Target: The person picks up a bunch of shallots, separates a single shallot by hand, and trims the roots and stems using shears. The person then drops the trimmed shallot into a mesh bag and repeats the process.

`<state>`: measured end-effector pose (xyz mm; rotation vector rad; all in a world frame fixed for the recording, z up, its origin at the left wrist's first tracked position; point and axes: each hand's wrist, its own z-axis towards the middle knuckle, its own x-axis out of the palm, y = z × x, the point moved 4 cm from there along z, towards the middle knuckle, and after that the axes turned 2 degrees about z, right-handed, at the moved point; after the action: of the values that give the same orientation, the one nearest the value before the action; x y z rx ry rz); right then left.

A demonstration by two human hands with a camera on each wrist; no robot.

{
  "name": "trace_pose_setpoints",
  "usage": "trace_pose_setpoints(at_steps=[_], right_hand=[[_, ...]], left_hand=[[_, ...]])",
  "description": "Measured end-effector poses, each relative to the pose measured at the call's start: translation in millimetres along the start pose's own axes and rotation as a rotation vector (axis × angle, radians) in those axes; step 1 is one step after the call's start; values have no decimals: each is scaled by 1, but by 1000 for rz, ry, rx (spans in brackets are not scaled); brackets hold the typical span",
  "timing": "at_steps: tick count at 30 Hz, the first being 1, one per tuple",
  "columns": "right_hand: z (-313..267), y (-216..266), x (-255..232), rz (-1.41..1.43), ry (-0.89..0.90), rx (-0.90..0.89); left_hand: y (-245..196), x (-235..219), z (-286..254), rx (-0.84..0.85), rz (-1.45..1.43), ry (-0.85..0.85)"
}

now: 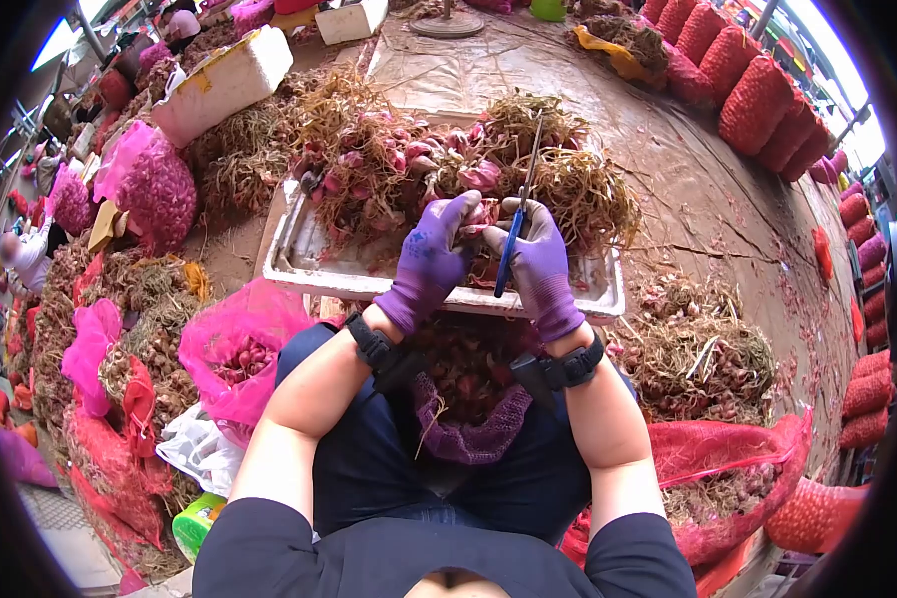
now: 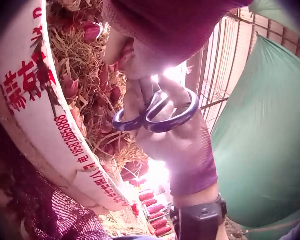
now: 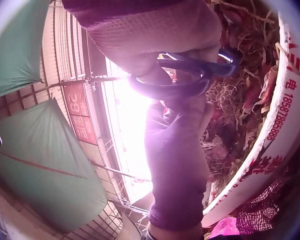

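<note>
The left hand pinched a bulb, the right hand curled round scissors; plenty of stalky bulbs filled the tray, others the bag.

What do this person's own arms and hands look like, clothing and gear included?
The left hand and right hand wear purple gloves; the right one's fingers look greyish, and the left one has a blue print. Each wrist carries a black strapped device. The dark sleeves are short.
</note>
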<state>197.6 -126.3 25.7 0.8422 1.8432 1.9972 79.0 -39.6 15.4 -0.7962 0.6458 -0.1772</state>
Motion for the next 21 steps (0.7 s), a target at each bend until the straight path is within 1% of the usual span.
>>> trace_pose_setpoints(at_steps=[1, 3, 4, 5, 6, 7, 8, 9, 11, 13, 15, 16, 17, 18, 19, 20, 21], right_hand=[[0, -1, 0, -5, 10, 6], [-1, 1, 1, 9, 5, 10], [-1, 2, 0, 24, -3, 14], [-1, 2, -1, 24, -3, 14], [-1, 1, -2, 82, 1, 47], [-1, -1, -3, 140, 4, 80], [-1, 1, -4, 140, 1, 80], [-1, 4, -5, 92, 4, 66], [0, 5, -5, 44, 11, 51], [1, 7, -6, -137, 9, -74], [6, -2, -8, -117, 3, -93], [8, -4, -9, -98, 1, -112], [7, 1, -12, -243, -36, -122], [9, 1, -14, -244, -33, -123], [12, 1, -17, -319, -86, -161], [14, 3, -20, -393, -141, -199], [16, 5, -23, -394, -133, -215]], left_hand=[[0, 0, 0, -1, 0, -3], [-7, -4, -3, 70, 31, -37], [-9, -5, -3, 69, 32, -37], [-15, -6, -3, 88, 104, -45], [-18, -6, -2, 107, 174, -51], [-19, -6, -3, 108, 173, -48], [-17, -5, -3, 68, 133, -49], [-16, -5, -3, 28, 93, -52], [-15, -5, -3, 51, 72, -50], [-16, -3, -2, 74, 51, -46], [-16, 3, -2, -65, -287, 0], [-12, 4, -1, -63, -288, 5], [-5, 6, 2, -231, -502, 99], [0, 10, 2, -399, -716, 191], [2, 13, -2, -555, -909, 250], [-2, 8, -1, -556, -909, 249], [-5, 6, 0, -578, -983, 289]])
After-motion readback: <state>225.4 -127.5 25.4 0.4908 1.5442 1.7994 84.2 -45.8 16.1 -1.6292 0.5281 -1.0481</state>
